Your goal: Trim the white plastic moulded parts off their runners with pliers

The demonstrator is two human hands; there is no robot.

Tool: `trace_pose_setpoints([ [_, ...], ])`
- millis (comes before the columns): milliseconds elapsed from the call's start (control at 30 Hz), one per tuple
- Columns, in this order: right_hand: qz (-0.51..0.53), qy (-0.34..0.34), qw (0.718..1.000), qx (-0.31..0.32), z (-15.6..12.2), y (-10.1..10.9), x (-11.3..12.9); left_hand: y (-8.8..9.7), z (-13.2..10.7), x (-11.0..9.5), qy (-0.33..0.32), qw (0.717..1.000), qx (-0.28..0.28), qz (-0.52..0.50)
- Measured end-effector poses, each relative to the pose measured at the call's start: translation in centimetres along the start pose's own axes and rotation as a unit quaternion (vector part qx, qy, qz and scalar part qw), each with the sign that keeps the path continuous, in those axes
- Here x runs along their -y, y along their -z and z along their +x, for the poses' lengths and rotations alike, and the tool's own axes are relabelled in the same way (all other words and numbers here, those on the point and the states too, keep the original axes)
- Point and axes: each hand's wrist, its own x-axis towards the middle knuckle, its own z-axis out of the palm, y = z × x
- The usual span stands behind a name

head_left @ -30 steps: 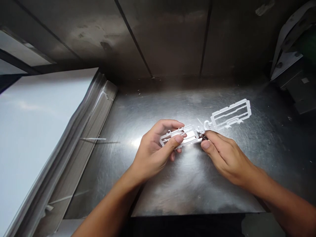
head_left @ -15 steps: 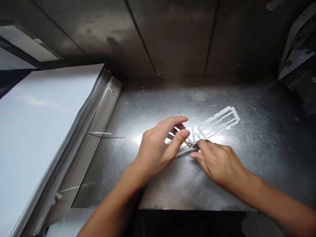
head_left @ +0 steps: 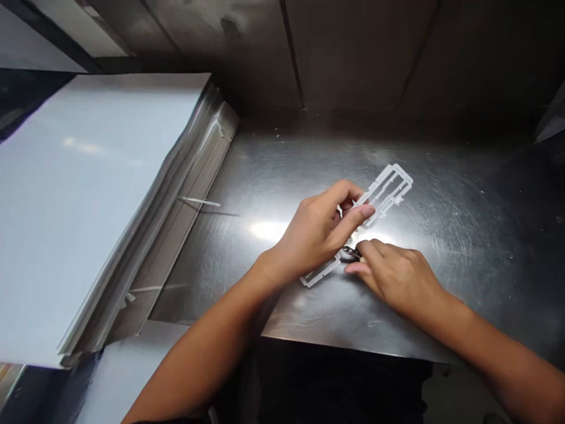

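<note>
My left hand point(head_left: 322, 224) is closed on the near end of a white plastic frame point(head_left: 401, 171), thumb on top and fingers curled beneath. The frame is thin, with long slots, and slants up to the right. A second white frame piece point(head_left: 324, 274) shows below the same hand; how the two join is hidden. My right hand point(head_left: 397, 271) is wrapped round a small dark metal tool that looks like nippers point(head_left: 352, 252). The tool's jaws are at the white plastic between my hands. Its handles are mostly covered by my fingers.
To the left stands a thick stack of large white sheets point(head_left: 110, 165), with a white strip point(head_left: 200, 201) poking out of its side. The scratched metal tabletop point(head_left: 445, 265) ends at a front edge close to me. A dark panelled wall point(head_left: 353, 53) rises behind.
My left hand has moved up and right and closed on the white frame. The frame has turned steeper. The nippers stay in my right hand, and the whole view has shifted.
</note>
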Motion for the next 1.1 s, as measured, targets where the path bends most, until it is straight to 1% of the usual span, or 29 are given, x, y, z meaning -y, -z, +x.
trace_pose_setpoints([
  [33, 0.023, 0.002, 1.000, -0.002, 0.1, 0.3, -0.5, 0.1, 0.1, 0.0, 0.032, 0.998, -0.023, -0.043],
  [100, 0.081, -0.024, 0.996, -0.018, 0.3, 0.8, -1.3, 0.4, 0.4, 0.0, 0.092, 0.984, -0.063, -0.137],
  [167, 0.150, -0.081, 0.984, -0.051, 0.4, 1.3, -1.8, 0.5, 0.6, 0.0, 0.142, 0.961, -0.083, -0.222],
  [200, 0.185, -0.113, 0.973, -0.073, 0.4, 1.5, -1.8, 0.4, 0.6, 0.0, 0.163, 0.949, -0.085, -0.255],
  [267, 0.247, -0.175, 0.946, -0.114, 0.5, 1.8, -1.8, 0.2, 0.6, -0.2, 0.195, 0.931, -0.077, -0.300],
  [333, 0.289, -0.229, 0.918, -0.145, 0.5, 2.0, -1.8, -0.1, 0.3, -0.5, 0.214, 0.923, -0.048, -0.317],
  [400, 0.315, -0.270, 0.894, -0.168, 0.7, 2.3, -2.1, -0.1, 0.0, -0.7, 0.224, 0.925, -0.002, -0.307],
  [433, 0.325, -0.283, 0.885, -0.176, 0.8, 2.5, -2.3, 0.0, -0.1, -0.9, 0.224, 0.928, 0.013, -0.298],
  [467, 0.333, -0.291, 0.878, -0.182, 0.8, 2.8, -2.7, 0.2, -0.1, -1.0, 0.221, 0.931, 0.013, -0.290],
  [500, 0.337, -0.294, 0.875, -0.187, 0.9, 3.1, -3.0, 0.4, -0.1, -1.1, 0.217, 0.934, 0.001, -0.283],
  [600, 0.318, -0.298, 0.878, -0.198, 1.0, 3.8, -3.9, 1.1, 0.1, -1.4, 0.201, 0.947, -0.065, -0.240],
  [633, 0.303, -0.300, 0.881, -0.204, 1.0, 3.9, -4.2, 1.3, 0.1, -1.5, 0.199, 0.953, -0.071, -0.216],
  [700, 0.275, -0.305, 0.886, -0.217, 0.9, 3.9, -4.4, 1.4, 0.2, -1.6, 0.208, 0.959, -0.062, -0.182],
  [800, 0.275, -0.302, 0.887, -0.216, 0.5, 3.5, -4.5, 1.2, 0.2, -1.6, 0.237, 0.950, -0.059, -0.194],
  [867, 0.304, -0.288, 0.888, -0.192, 0.1, 3.2, -4.5, 1.0, 0.1, -1.4, 0.239, 0.946, -0.073, -0.205],
  [933, 0.323, -0.273, 0.892, -0.157, -0.2, 2.9, -4.4, 0.9, 0.1, -1.3, 0.228, 0.949, -0.089, -0.201],
  [1033, 0.315, -0.263, 0.905, -0.115, -0.3, 2.6, -4.2, 0.9, 0.1, -1.3, 0.217, 0.953, -0.098, -0.185],
  [1100, 0.309, -0.261, 0.909, -0.100, -0.2, 2.6, -4.0, 0.9, 0.1, -1.4, 0.215, 0.955, -0.095, -0.180],
])
